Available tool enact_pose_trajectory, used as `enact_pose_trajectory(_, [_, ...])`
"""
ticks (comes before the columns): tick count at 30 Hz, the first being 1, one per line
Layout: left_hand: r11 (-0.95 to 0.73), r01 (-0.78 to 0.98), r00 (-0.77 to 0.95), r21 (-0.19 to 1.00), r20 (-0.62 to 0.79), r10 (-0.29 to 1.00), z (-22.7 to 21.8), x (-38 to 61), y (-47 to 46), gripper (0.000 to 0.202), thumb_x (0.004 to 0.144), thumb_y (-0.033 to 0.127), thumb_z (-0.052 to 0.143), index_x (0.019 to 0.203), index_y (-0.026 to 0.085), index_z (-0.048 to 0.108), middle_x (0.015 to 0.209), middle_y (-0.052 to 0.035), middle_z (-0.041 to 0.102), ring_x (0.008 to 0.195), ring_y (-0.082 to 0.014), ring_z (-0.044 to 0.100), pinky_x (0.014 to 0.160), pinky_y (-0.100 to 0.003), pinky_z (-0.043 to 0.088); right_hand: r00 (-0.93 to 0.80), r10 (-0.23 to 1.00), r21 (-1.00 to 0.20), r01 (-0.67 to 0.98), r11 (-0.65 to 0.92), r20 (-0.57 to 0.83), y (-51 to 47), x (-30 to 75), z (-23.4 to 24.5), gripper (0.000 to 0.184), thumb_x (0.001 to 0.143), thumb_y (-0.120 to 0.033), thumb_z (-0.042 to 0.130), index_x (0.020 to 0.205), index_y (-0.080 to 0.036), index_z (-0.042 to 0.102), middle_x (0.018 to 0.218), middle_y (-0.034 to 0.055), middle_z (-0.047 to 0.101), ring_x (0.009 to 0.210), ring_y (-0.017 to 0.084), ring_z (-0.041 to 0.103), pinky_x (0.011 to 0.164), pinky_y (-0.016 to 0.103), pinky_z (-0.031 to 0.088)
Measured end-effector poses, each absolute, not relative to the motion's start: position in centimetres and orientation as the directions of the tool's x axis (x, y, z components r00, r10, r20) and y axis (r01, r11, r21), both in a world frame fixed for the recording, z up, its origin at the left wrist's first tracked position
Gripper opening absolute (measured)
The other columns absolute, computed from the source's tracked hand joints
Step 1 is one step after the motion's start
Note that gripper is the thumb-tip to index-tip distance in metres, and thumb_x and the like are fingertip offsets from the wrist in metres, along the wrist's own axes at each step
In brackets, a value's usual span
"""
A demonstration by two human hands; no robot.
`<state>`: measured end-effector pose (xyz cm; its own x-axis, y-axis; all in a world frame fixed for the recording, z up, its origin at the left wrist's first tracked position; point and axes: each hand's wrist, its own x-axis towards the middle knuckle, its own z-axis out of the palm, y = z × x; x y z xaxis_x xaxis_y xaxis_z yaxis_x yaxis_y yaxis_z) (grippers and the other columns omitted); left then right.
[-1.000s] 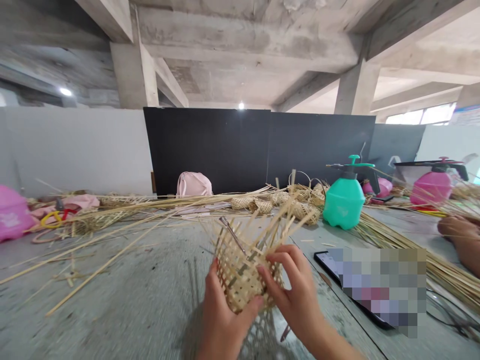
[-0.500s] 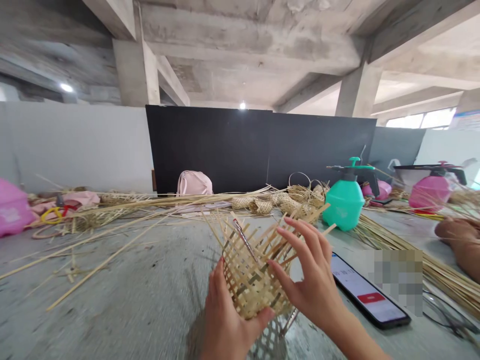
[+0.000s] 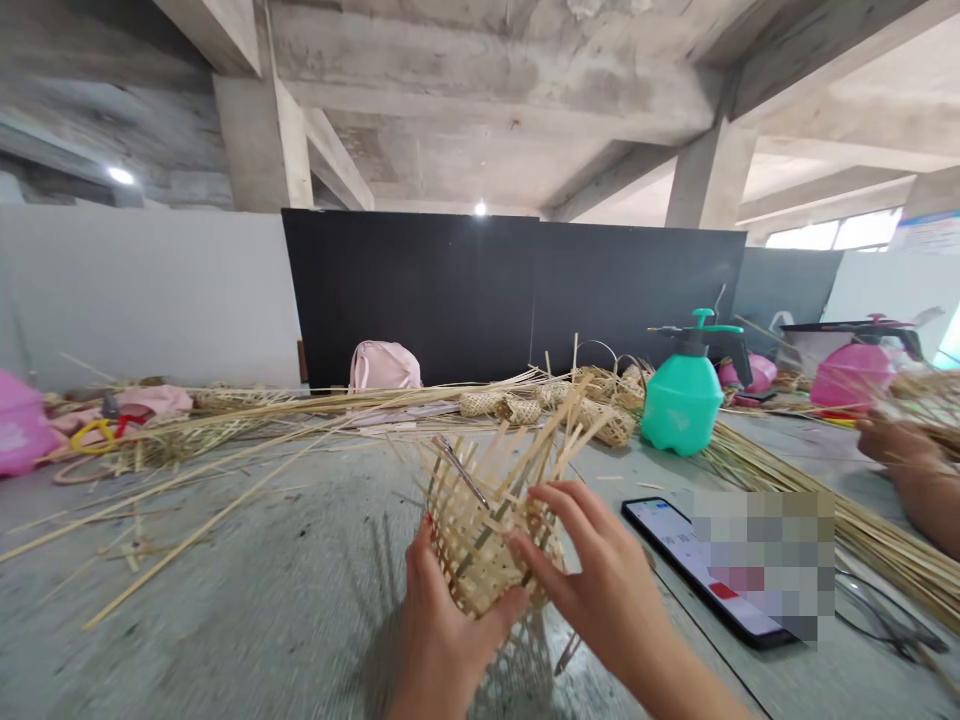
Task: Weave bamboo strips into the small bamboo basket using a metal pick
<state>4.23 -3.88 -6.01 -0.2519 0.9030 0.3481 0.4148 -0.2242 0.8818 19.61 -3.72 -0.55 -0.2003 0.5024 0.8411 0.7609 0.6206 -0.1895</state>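
Observation:
A partly woven bamboo basket [image 3: 480, 580] is held above the table, its loose strip ends pointing up and outward. My left hand [image 3: 450, 620] is closed round its left and near side, thumb across the front. On the right side of the weave, my right hand [image 3: 592, 560] has its thumb and fingers bent round the upright strips; the fingertips are partly hidden among them. A slim silver metal clip [image 3: 465, 472] leans along the upper left of the weave. Another silver metal piece [image 3: 568, 653] shows below the basket, beside my right wrist.
A phone [image 3: 712, 570] lies right of my hands, with glasses [image 3: 889, 610] beyond it. Behind stand a green spray bottle [image 3: 682, 400] and small woven baskets [image 3: 517, 407]. Long bamboo strips [image 3: 847, 510] run along the right, near another person's hand [image 3: 900, 445].
My right hand's raised, spread fingers have come down and bent onto the strips. The strips on the right side now stand more upright. The basket appears slightly further left in view.

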Motion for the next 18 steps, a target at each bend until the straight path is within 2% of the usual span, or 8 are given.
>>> enact_pose_trajectory(4, [-0.231,0.516,-0.268,0.825,0.412,0.871,-7.4,4.9,-4.6,0.089,0.058,0.041,0.065,0.128,0.011,0.021,0.13,-0.0233,0.038,0.12,-0.0338,0.041,0.095,-0.041,0.035,-0.141,0.581,-0.301,0.745,0.595,0.801,-3.9,18.4,-1.6,0.028,0.083,-0.028,0.051,0.11,-0.02,0.048,0.1,0.0104,0.053,0.089,0.023,0.054,0.075,0.038,0.047])
enact_pose_trajectory(6, [-0.245,0.528,-0.252,0.813,0.426,0.869,-8.0,5.5,-5.5,0.078,0.062,0.04,0.059,0.127,0.011,0.025,0.126,-0.0218,0.044,0.116,-0.0317,0.046,0.09,-0.037,0.04,-0.093,0.595,-0.334,0.754,0.565,0.798,-3.7,18.6,-1.5,0.031,0.08,-0.03,0.055,0.109,-0.021,0.048,0.099,0.0099,0.053,0.092,0.025,0.052,0.077,0.042,0.045])
enact_pose_trajectory(9, [-0.271,0.548,-0.18,0.792,0.428,0.886,-7.5,5.6,-6.3,0.058,0.068,0.033,0.053,0.119,0.012,0.035,0.108,-0.0165,0.058,0.091,-0.0243,0.061,0.078,-0.031,0.046,-0.085,0.622,-0.363,0.748,0.556,0.779,-3.1,19.5,-0.7,0.031,0.075,-0.033,0.06,0.103,-0.022,0.049,0.096,0.0082,0.053,0.091,0.026,0.051,0.077,0.042,0.044])
enact_pose_trajectory(11, [-0.289,0.615,-0.092,0.733,0.431,0.898,-5.9,4.5,-5.8,0.027,0.074,0.034,0.049,0.096,0.018,0.05,0.084,-0.0075,0.065,0.068,-0.0199,0.062,0.066,-0.03,0.047,-0.111,0.639,-0.375,0.728,0.573,0.761,-2.6,20.2,-0.3,0.027,0.075,-0.032,0.06,0.099,-0.023,0.05,0.093,0.0066,0.053,0.089,0.025,0.051,0.076,0.041,0.044])
enact_pose_trajectory(12, [-0.319,0.655,-0.028,0.685,0.444,0.896,-4.9,3.7,-5.3,0.015,0.076,0.034,0.047,0.081,0.021,0.053,0.071,-0.0037,0.064,0.062,-0.0187,0.06,0.062,-0.029,0.046,-0.121,0.643,-0.381,0.717,0.583,0.756,-2.3,20.4,-0.2,0.025,0.075,-0.031,0.059,0.097,-0.023,0.05,0.092,0.0059,0.053,0.088,0.024,0.051,0.076,0.04,0.044])
enact_pose_trajectory(14, [-0.425,0.716,0.016,0.553,0.595,0.803,-2.9,1.8,-3.8,0.023,0.078,0.033,0.046,0.057,0.022,0.048,0.057,-0.0011,0.058,0.058,-0.018,0.056,0.06,-0.028,0.044,-0.13,0.641,-0.393,0.694,0.604,0.756,-2.0,20.7,-0.2,0.025,0.075,-0.032,0.06,0.096,-0.023,0.05,0.091,0.0053,0.053,0.087,0.024,0.051,0.076,0.04,0.043])
enact_pose_trajectory(16, [-0.5,0.698,-0.036,0.513,0.722,0.691,-1.1,0.1,-2.3,0.019,0.077,0.03,0.047,0.061,0.021,0.053,0.062,-0.0017,0.059,0.064,-0.0179,0.057,0.064,-0.028,0.044,-0.132,0.633,-0.401,0.671,0.624,0.763,-1.7,20.7,-0.2,0.026,0.075,-0.033,0.06,0.096,-0.023,0.049,0.091,0.0053,0.052,0.087,0.023,0.05,0.076,0.039,0.043])
enact_pose_trajectory(18, [-0.517,0.626,-0.137,0.584,0.734,0.665,0.0,-1.0,-1.3,0.013,0.071,0.03,0.055,0.078,0.019,0.059,0.076,-0.004,0.064,0.073,-0.0196,0.059,0.069,-0.031,0.046,-0.138,0.627,-0.405,0.654,0.639,0.767,-1.7,20.6,-0.3,0.027,0.074,-0.032,0.061,0.096,-0.023,0.048,0.091,0.0054,0.052,0.087,0.023,0.05,0.075,0.039,0.043])
